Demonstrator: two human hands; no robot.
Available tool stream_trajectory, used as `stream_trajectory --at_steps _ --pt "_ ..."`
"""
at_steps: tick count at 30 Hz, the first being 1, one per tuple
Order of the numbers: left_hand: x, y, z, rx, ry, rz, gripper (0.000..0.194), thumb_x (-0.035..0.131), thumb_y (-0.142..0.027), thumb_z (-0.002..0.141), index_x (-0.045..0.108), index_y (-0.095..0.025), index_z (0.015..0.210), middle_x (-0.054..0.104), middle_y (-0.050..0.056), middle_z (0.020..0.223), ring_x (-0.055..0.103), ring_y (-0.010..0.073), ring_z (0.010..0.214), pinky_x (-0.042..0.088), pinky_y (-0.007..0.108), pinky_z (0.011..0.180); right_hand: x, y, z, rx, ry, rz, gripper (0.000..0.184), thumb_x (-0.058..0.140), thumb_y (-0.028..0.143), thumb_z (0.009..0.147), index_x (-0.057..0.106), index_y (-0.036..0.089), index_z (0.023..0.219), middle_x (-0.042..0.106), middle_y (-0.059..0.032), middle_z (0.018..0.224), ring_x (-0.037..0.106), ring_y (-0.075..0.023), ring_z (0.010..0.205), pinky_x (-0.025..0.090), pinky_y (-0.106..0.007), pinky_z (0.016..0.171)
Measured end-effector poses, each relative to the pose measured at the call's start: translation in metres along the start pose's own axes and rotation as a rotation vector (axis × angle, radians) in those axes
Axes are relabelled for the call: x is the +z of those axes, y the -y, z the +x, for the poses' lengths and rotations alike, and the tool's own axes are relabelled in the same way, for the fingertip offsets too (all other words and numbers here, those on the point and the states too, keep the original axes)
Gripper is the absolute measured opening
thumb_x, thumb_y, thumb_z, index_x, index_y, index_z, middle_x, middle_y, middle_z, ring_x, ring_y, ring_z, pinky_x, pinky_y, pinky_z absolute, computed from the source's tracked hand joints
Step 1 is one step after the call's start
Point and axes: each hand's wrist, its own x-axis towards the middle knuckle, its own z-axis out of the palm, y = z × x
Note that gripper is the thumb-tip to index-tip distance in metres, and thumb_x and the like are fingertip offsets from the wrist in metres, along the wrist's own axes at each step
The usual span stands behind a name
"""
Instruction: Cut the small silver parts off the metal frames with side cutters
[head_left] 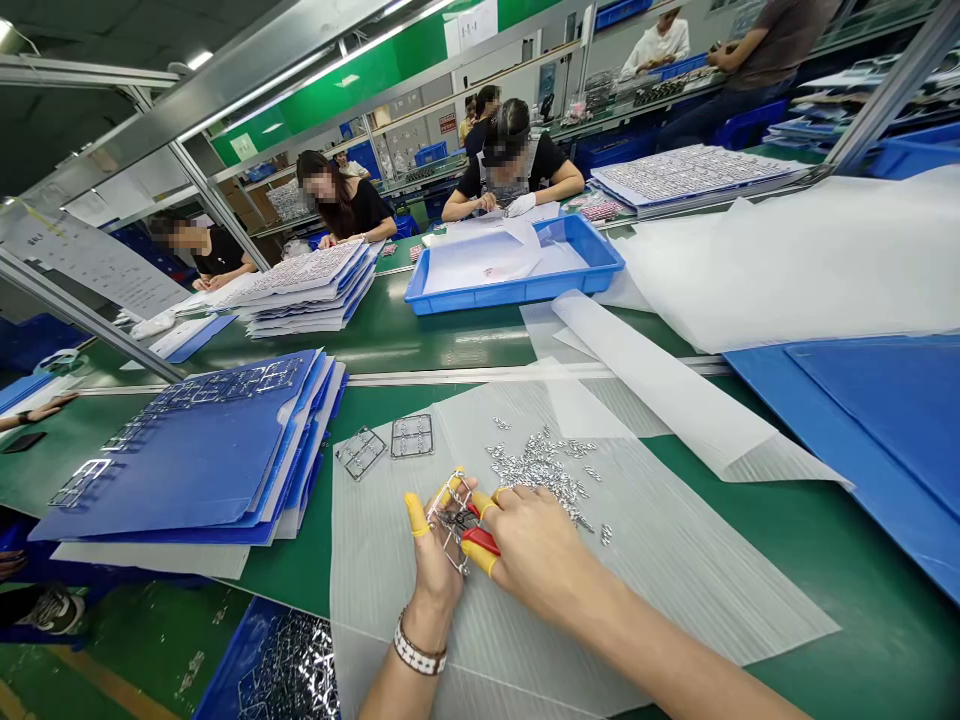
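Note:
My left hand (439, 560), with yellow finger covers on some fingers, grips a small shiny metallic-looking frame (455, 562) of thin bars. In my right hand (536, 540), also with yellow finger covers, is a pair of red-handled nippers (480, 541). Their jaws meet the frame, partly hidden by my fingers. Just beyond my hands, a heap of small silvery parts (536, 465) lies on a translucent sheet (660, 560). Two more grid-like frames, one square (412, 436) and one turned askew (362, 453), rest on the sheet to the upper left.
Left stands a stack of blue sheets (202, 450) with frames on top. Below the table edge, a blue bin (232, 650) holds many frames. A blue tray (517, 290) sits ahead, and a rolled translucent sheet (667, 400) lies right. Several people work across the benches.

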Motion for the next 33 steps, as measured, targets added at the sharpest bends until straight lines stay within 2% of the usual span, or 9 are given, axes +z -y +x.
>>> stream_trajectory --at_steps 5,9,14,18,23,33 --pt "-0.002 0.002 0.001 0.003 -0.001 0.03 0.071 0.037 -0.072 0.076 0.069 -0.015 0.104 0.067 0.014 0.108 0.058 0.0283 0.105 0.039 0.039 0.096 -0.005 0.0 0.0 -0.013 0.04 -0.011 0.034 0.05 0.043 0.085 0.064 0.016 0.099 0.066 -0.0118 0.084 0.061 -0.0272 0.079 0.041 -0.037 0.069" --pt "-0.002 0.003 0.001 0.002 0.008 0.04 0.072 0.036 -0.072 0.076 0.069 -0.014 0.104 0.067 0.014 0.108 0.058 0.0278 0.105 0.038 0.038 0.097 -0.01 0.0 0.002 -0.024 0.065 -0.011 0.032 0.051 0.041 0.085 0.065 0.015 0.096 0.066 -0.0116 0.081 0.062 -0.0269 0.077 0.042 -0.036 0.067" --pt "-0.003 -0.003 0.001 0.013 0.012 0.018 0.072 0.036 -0.072 0.076 0.067 -0.014 0.107 0.067 0.015 0.109 0.059 0.0273 0.103 0.04 0.038 0.094 -0.014 -0.007 0.001 -0.016 0.065 0.004 0.033 0.053 0.044 0.083 0.065 0.017 0.099 0.066 -0.0108 0.084 0.062 -0.0262 0.078 0.041 -0.034 0.066" --pt "-0.002 -0.011 0.003 -0.018 0.023 -0.025 0.076 0.031 -0.072 0.077 0.065 -0.013 0.108 0.065 0.017 0.11 0.062 0.0266 0.096 0.045 0.037 0.085 -0.009 -0.012 -0.005 0.024 0.037 -0.008 0.03 0.054 0.043 0.083 0.064 0.018 0.097 0.065 -0.0102 0.085 0.061 -0.0263 0.081 0.039 -0.035 0.07" --pt "0.001 -0.015 0.005 -0.051 0.015 -0.066 0.078 0.03 -0.073 0.077 0.065 -0.011 0.108 0.064 0.018 0.111 0.062 0.0257 0.094 0.048 0.032 0.074 0.0 -0.008 -0.011 0.011 0.082 0.0 0.027 0.057 0.041 0.08 0.063 0.018 0.092 0.065 -0.0099 0.085 0.059 -0.0265 0.082 0.038 -0.036 0.071" --pt "0.008 -0.015 0.004 0.006 -0.019 -0.074 0.075 0.032 -0.071 0.078 0.065 -0.011 0.106 0.064 0.017 0.112 0.062 0.0241 0.093 0.047 0.029 0.07 0.01 -0.005 -0.01 0.015 0.027 -0.006 0.028 0.055 0.043 0.081 0.062 0.016 0.088 0.063 -0.0103 0.084 0.058 -0.0275 0.081 0.037 -0.039 0.07"
